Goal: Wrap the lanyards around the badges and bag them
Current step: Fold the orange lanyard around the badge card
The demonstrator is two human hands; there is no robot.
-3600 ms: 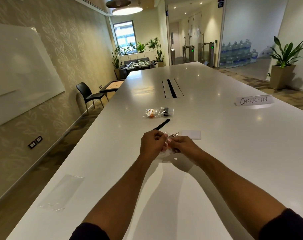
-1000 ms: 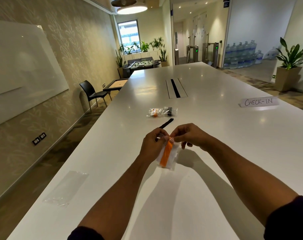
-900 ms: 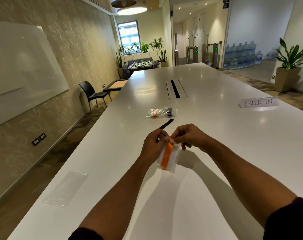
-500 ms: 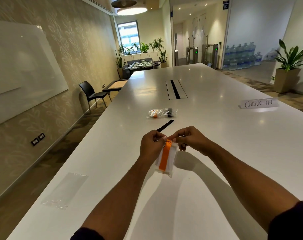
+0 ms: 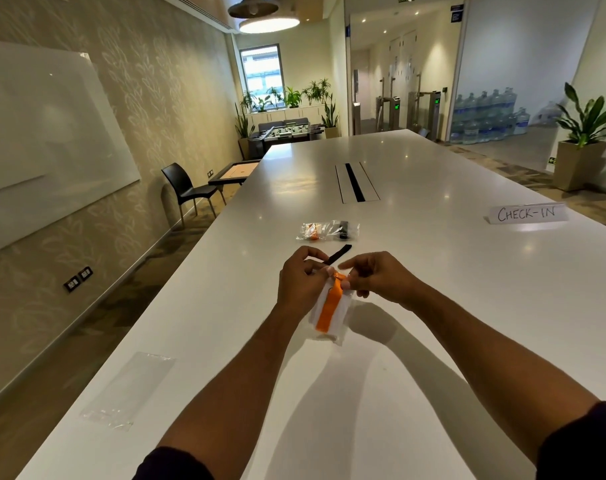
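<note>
1. Since half a second ago, the hands and the bag barely shift; the pinch at the bag's top persists.
2. The left hand [image 5: 299, 282] and right hand [image 5: 377, 277] pinch the top of a clear bag [image 5: 329, 311], which hangs above the table [image 5: 433, 306] with an orange-wrapped badge [image 5: 327, 308] inside.
3. At 12 o'clock, a black lanyard [image 5: 337, 254] lies near the hands.
4. Beyond it lie two filled bags [image 5: 327, 231].
5. At 8 o'clock rests an empty bag [image 5: 128, 389].
6. At 2 o'clock stands a CHECK-IN sign [image 5: 526, 213].
</note>
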